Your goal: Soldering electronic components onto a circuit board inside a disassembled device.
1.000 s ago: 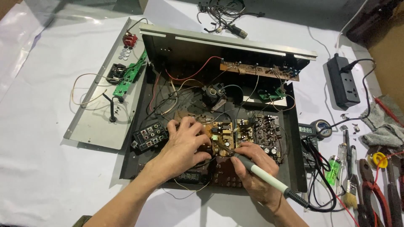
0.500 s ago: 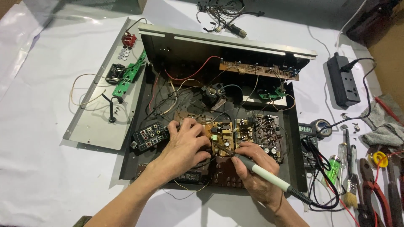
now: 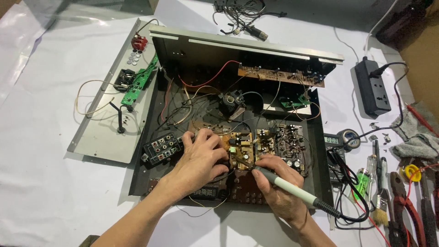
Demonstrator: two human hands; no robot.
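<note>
On the white-covered table, at far left, we see a detached grey metal side panel [image 3: 106,137] lying flat, a small green circuit strip [image 3: 137,84] and loose wires resting on it. Just right of it sits the opened black metal amplifier chassis [image 3: 146,171], its lid off and its wiring bare.

Our left hand [image 3: 199,158] rests inside the chassis, fingers curled and pressing down beside a black block of input sockets [image 3: 161,148]; we cannot tell whether it pinches anything beneath the fingers. Next to it lies the small yellow-brown circuit board [image 3: 241,151], crowded with components, in the lower middle of the chassis.

Our right hand [image 3: 276,185] is closed in a pen grip around a soldering iron with a pale handle and black cord [image 3: 292,188], its tip meeting that board's lower edge.

We judge the board light but fragile: stiff, thin, with delicate joints, and best steadied by its bare edges rather than its parts. The iron is best held on the pale handle, well back from the tip.

Farther right sit a black power strip [image 3: 371,89], a small digital multimeter [image 3: 333,141], a roll of dark tape [image 3: 350,137] and red-handled pliers [image 3: 409,208].
</note>
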